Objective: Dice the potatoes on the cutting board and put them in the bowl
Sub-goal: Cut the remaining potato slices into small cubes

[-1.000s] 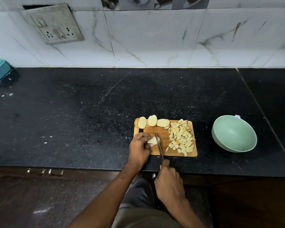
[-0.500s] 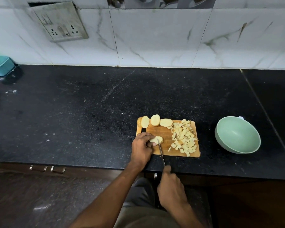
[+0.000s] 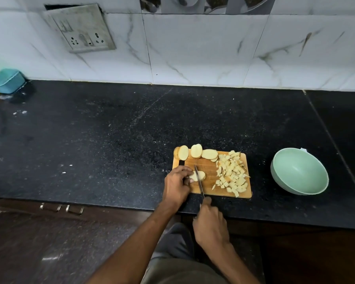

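Observation:
A wooden cutting board lies on the black counter near its front edge. My left hand holds a potato slice down on the board's left part. My right hand grips the handle of a knife, whose blade crosses the slice lengthwise. Several thick potato slices lean along the board's far edge. A pile of diced potato covers the board's right side. The pale green bowl stands to the right of the board, with nothing inside it.
A teal box sits at the far left against the marble wall tiles. A socket plate hangs on the wall above. Cabinet handles show below the black counter edge.
The knife blade has shifted left across the slice, from its right edge to its middle. My left hand keeps holding the slice. The camera has tilted slightly.

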